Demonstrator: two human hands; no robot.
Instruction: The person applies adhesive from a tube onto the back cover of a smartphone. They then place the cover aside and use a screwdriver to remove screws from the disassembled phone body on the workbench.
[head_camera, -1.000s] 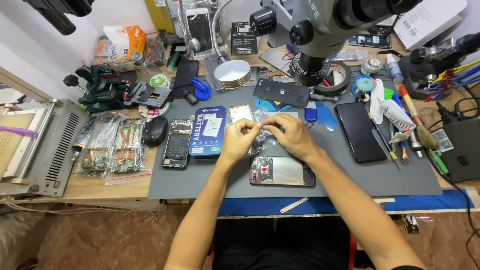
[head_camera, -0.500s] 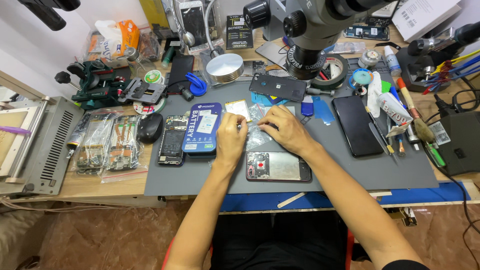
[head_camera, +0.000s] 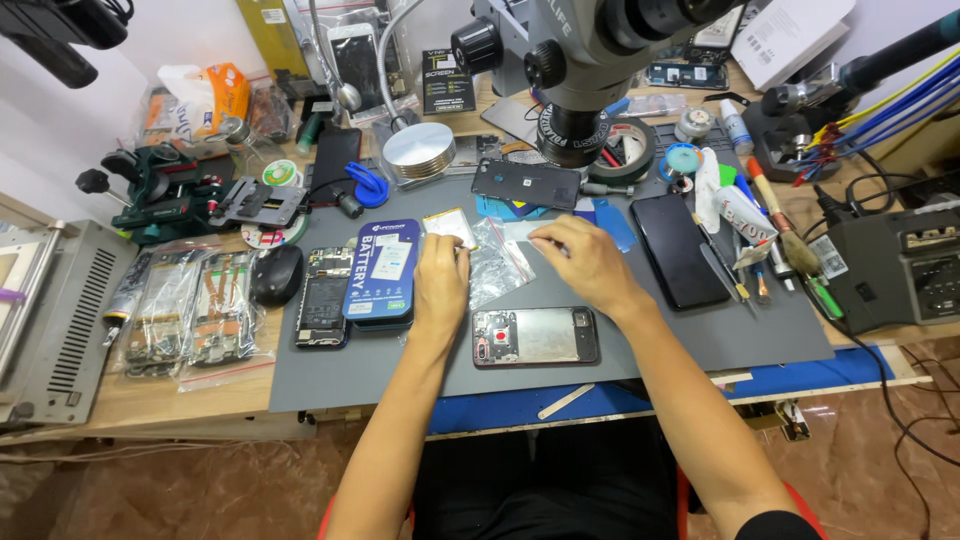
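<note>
Clear, crinkled plastic is what both hands are busy with: a small transparent zip bag with a red seal line (head_camera: 497, 262) lies on the grey rubber work mat (head_camera: 650, 340), near its middle, just below a small pale rectangular part (head_camera: 449, 226). The left hand (head_camera: 441, 283) rests palm-down on the bag's left edge with fingers curled, its tips at the pale part; whether it pinches anything I cannot tell. The right hand (head_camera: 583, 262) has its fingers drawn together at the bag's upper right corner, seemingly nipping the plastic, though the grip itself is hidden. Just in front of both wrists lies an opened phone body with its innards showing (head_camera: 535, 336), and a forearm dragging back could nudge it or scuff its exposed parts. Left of the left hand a blue battery box (head_camera: 383, 270) sits on top of something dark, beside another stripped phone frame (head_camera: 323, 297); a sideways sweep might shove these together. If the bag holds tiny pieces, a sharp tug could scatter them across the mat, where they would be hard to find among the clutter. To the right a black glass-faced phone (head_camera: 680, 250) lies near loose tweezers and screwdrivers (head_camera: 735, 275), which could scratch it if knocked. Overhead, the grey microscope head (head_camera: 590, 60) hangs close, easy to bump when leaning in over the bench.
</note>
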